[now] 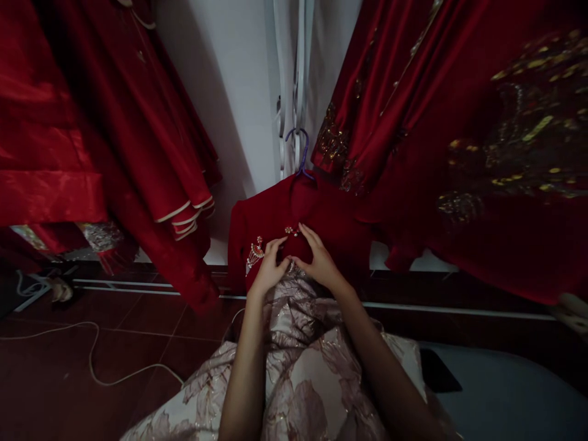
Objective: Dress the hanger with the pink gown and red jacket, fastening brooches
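Note:
A small dark red jacket (271, 217) hangs on a purple hanger (301, 150) in front of me, against a white wall. It has a gold button (290, 231) at the chest and a beaded tassel ornament (255, 252) on its left side. My left hand (267, 267) pinches the red fabric just below the button, fingers closed on it. My right hand (318, 257) also grips the jacket front beside the button, its fingers curled over the cloth. A pale pink floral skirt (303, 367) lies under both forearms.
Long red satin garments (151, 153) hang at the left, and red robes with gold embroidery (505, 141) hang at the right. A white cable (92, 355) trails over the dark red tiled floor. A grey surface (505, 398) with a dark phone-like object (438, 370) sits lower right.

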`<state>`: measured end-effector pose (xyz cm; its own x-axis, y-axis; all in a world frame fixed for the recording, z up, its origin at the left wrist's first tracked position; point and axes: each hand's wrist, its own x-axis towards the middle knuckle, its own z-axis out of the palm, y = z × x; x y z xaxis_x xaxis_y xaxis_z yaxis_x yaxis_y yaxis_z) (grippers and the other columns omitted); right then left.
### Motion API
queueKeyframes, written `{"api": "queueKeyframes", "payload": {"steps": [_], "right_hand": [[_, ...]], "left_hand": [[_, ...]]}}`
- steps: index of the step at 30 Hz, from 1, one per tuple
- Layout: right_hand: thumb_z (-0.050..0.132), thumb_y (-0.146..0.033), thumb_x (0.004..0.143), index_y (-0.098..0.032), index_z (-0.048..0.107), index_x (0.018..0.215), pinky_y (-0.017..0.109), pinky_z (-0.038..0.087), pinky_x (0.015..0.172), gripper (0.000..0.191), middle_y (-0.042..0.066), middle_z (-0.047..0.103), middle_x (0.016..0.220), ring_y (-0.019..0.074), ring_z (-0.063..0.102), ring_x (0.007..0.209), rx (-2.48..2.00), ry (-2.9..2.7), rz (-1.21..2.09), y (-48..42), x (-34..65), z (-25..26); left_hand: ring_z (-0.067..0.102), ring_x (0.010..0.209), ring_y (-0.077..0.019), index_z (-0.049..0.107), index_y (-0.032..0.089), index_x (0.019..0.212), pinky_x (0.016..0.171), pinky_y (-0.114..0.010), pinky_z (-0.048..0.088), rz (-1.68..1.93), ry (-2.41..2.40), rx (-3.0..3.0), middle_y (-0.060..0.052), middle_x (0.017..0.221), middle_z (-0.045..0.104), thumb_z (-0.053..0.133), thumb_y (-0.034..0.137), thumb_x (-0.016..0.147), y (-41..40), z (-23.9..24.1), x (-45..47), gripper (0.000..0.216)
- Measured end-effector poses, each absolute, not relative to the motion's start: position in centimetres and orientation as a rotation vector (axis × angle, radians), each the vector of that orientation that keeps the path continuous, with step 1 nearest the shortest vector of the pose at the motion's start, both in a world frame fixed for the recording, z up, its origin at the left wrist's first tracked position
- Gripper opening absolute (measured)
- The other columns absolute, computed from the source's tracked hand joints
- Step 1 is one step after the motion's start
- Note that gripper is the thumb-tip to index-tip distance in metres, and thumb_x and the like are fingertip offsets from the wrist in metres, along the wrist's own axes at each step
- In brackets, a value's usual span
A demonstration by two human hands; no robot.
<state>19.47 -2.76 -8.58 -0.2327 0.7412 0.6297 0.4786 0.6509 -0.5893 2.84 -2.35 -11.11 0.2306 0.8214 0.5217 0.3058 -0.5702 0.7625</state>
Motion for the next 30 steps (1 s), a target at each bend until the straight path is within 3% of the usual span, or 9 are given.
{"api": "queueKeyframes", "payload": {"steps": [6,10,13,16,20,23,25,28,30], "right_hand": [[0.057,-0.013,0.067,-0.024,-0.002,0.145,0.041,0.023,0.109,0.098,0.007,-0.005,0.152,0.0233,0.012,0.138,-1.033,-2.025,0.243,-2.8,19.1,-10.3],[0.049,-0.004,0.064,-0.023,-0.003,0.145,0.043,0.023,0.108,0.098,0.008,-0.011,0.151,0.0238,0.009,0.138,-1.065,-2.048,0.203,-2.7,18.8,-11.2],[0.042,-0.002,0.065,-0.023,0.006,0.145,0.043,0.026,0.107,0.091,0.008,-0.001,0.152,0.0224,0.015,0.137,-1.075,-1.997,0.183,-2.7,18.7,-11.6],[0.043,-0.007,0.071,-0.020,0.022,0.141,0.042,0.032,0.104,0.074,0.011,0.026,0.146,0.0211,0.032,0.130,-1.039,-1.811,0.144,-2.7,18.8,-12.4],[0.052,-0.023,0.075,-0.017,0.047,0.117,0.037,0.047,0.083,0.042,0.009,0.059,0.102,0.0194,0.057,0.091,-1.106,-1.426,0.075,-2.8,19.5,-12.8],[0.053,-0.032,0.079,-0.018,0.055,0.096,0.031,0.047,0.070,0.022,0.002,0.057,0.073,0.0146,0.054,0.065,-1.164,-1.277,0.094,-3.0,20.0,-11.0],[0.051,-0.036,0.081,-0.018,0.055,0.090,0.028,0.046,0.067,0.020,0.001,0.057,0.070,0.0129,0.054,0.062,-1.149,-1.247,0.242,-3.2,19.8,-9.1],[0.055,-0.040,0.078,-0.018,0.053,0.088,0.027,0.047,0.064,0.024,0.003,0.061,0.075,0.0135,0.058,0.066,-1.065,-1.350,0.673,-4.3,18.4,-6.6],[0.059,-0.037,0.075,-0.019,0.051,0.091,0.027,0.048,0.064,0.026,0.001,0.060,0.073,0.0134,0.059,0.067,-0.989,-1.479,0.885,-5.4,16.9,-5.8]], "left_hand": [[0.044,0.115,-0.0188,0.044,0.027,0.125,0.098,-0.039,0.042,1.192,1.011,1.986,-0.007,0.130,0.034,0.053,0.025,0.081,-2.7,-10.8,1.9,0.044],[0.042,0.118,-0.0201,0.042,0.028,0.128,0.089,-0.036,0.049,1.134,1.043,1.955,-0.007,0.133,0.029,0.052,0.026,0.082,-3.0,-10.8,1.5,0.047],[0.035,0.124,-0.0218,0.042,0.027,0.127,0.086,-0.033,0.050,1.156,1.076,1.946,-0.008,0.134,0.028,0.052,0.024,0.081,-2.9,-11.0,1.6,0.048],[0.032,0.127,-0.0221,0.042,0.027,0.128,0.085,-0.032,0.051,1.182,1.098,1.953,-0.008,0.134,0.027,0.052,0.023,0.080,-2.6,-11.3,1.9,0.049],[0.032,0.127,-0.0223,0.040,0.027,0.129,0.089,-0.035,0.048,1.181,1.139,1.990,-0.008,0.134,0.027,0.051,0.024,0.080,-2.5,-11.7,2.0,0.051],[0.030,0.129,-0.0234,0.037,0.027,0.132,0.101,-0.042,0.037,1.192,1.237,2.065,-0.009,0.135,0.028,0.053,0.022,0.078,-2.8,-11.6,2.5,0.056],[0.028,0.130,-0.0252,0.032,0.028,0.135,0.104,-0.045,0.033,1.186,1.310,2.101,-0.009,0.139,0.025,0.054,0.019,0.076,-3.2,-11.5,3.3,0.063],[0.025,0.131,-0.0293,0.032,0.029,0.135,0.096,-0.045,0.042,1.172,1.363,2.127,-0.008,0.144,0.020,0.057,0.016,0.072,-3.9,-11.8,4.9,0.069],[0.033,0.127,-0.0293,0.040,0.027,0.129,0.089,-0.042,0.047,1.169,1.336,2.109,-0.010,0.142,0.028,0.058,0.014,0.070,-4.1,-12.3,5.7,0.062]]}}
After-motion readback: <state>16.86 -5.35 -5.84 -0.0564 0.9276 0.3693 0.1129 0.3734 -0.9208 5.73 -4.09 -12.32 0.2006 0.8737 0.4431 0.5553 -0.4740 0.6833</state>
